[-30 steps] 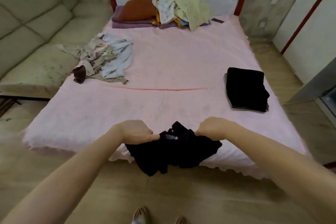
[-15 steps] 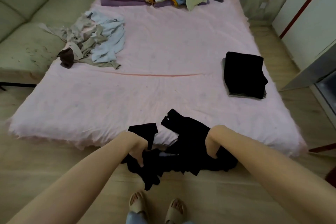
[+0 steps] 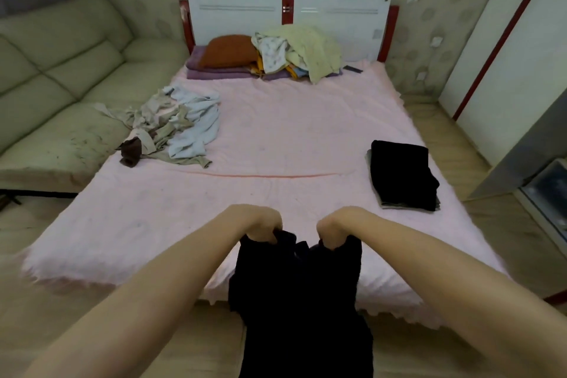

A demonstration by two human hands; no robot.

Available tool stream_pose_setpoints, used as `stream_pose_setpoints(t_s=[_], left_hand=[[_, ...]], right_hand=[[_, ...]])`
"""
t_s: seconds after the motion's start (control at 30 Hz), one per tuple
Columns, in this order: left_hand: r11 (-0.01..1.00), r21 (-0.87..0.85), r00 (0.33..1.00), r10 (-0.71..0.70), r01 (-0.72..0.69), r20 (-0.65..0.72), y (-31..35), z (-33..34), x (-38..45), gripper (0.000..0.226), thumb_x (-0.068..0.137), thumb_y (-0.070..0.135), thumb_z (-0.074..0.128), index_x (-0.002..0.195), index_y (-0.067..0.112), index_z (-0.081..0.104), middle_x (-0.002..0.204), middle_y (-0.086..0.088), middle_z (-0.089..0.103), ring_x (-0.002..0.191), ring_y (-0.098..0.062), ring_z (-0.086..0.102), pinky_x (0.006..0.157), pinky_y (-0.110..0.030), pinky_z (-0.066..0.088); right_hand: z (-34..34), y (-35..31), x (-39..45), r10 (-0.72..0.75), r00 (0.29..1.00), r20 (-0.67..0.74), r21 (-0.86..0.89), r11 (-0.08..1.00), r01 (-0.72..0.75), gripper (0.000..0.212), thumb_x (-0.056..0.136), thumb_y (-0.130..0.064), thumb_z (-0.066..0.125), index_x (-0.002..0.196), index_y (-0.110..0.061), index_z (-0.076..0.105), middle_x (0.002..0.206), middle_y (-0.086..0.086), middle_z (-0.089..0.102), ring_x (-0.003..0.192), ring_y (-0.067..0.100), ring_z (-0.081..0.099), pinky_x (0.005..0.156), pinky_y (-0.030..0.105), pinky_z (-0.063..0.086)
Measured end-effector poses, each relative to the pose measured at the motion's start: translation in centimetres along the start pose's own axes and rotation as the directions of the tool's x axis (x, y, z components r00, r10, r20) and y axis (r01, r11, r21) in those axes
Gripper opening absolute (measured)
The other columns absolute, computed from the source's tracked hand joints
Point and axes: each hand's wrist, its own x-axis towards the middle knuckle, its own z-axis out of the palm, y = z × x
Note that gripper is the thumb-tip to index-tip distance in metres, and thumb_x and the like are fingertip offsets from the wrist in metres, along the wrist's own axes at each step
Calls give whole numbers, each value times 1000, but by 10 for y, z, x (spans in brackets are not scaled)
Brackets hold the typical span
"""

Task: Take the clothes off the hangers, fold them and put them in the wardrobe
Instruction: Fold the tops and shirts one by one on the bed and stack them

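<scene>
black garment hangs from a person's two hands in front of the bed's near edge, its top bunched between the fists and its length dropping toward the floor. left hand and right hand each curl fingers tightly round the top edge, knuckles up. beyond the fingers spreads the pink bed; to their right and farther out lies a folded black stack, to their left and farther out a loose clothes heap.

Black garment hanging lengthwise (top edge bunched) over the bed's near edge
</scene>
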Motion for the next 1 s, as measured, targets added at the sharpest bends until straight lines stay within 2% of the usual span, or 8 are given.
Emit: stream_pose_setpoints(t_s=[0.1,0.2,0.33,0.47,0.6,0.83,0.93,1.0], left_hand=[[978,-206,874,-122,26,-471,-16,-20,-14,21,96,17,45,103,9,63,109,-17,64,100,-34,60,77,-35,45],[940,-331,569,-228,-83,-790,-30,-32,-29,22,92,22,39,85,12,56,90,-17,66,87,-37,62,65,-38,43],[900,-350,238,-292,-260,-927,-44,-56,-68,7,91,14,44,88,9,49,80,-19,62,73,-37,57,59,-38,36],[897,-322,99,-307,-304,-947,-65,-57,-107,6,88,5,42,91,8,38,67,-10,49,59,-31,44,57,-40,34],[971,-166,18,-166,-174,-986,-90,-59,-130,5,75,6,42,74,9,46,72,-9,49,57,-35,48,51,-39,35],[982,-57,-33,-52,178,-998,-119,-110,-161,14,77,-7,63,86,4,63,94,-16,59,42,-38,55,40,-29,29],[973,0,3,-1,231,-1000,-129,-123,-154,15,73,-11,63,83,1,62,94,-21,59,37,-36,54,40,-25,25],[973,8,20,4,231,-1000,-144,-132,-134,14,73,-13,58,80,-2,59,97,-25,59,44,-37,58,38,-27,31]], right_hand=[[-13,14,-14,58,885,-461,245,967,64,28,91,-6,42,113,-8,60,114,18,62,102,34,60,75,34,43],[-18,25,-26,251,578,-776,419,891,176,21,87,-9,39,101,-13,55,96,14,64,90,35,61,64,35,40],[-35,31,-65,422,260,-869,481,843,241,11,90,-7,39,98,-12,46,69,10,53,65,33,50,54,37,30],[-50,25,-89,487,97,-868,496,860,121,23,89,2,36,110,-9,38,59,6,43,56,31,46,51,36,29],[-63,4,-106,514,-83,-854,495,851,176,24,88,5,35,111,-1,39,62,8,42,58,35,50,50,40,35],[-126,-21,-142,441,-225,-869,393,890,231,22,87,10,36,99,-8,35,84,13,50,61,35,51,52,40,35],[-143,-15,-141,123,-304,-945,113,992,50,23,90,6,43,107,-9,37,104,17,54,53,35,53,44,42,44],[-151,4,-120,-175,-236,-956,-136,976,-172,29,91,-3,47,118,-13,43,123,16,51,58,35,59,43,41,51]])
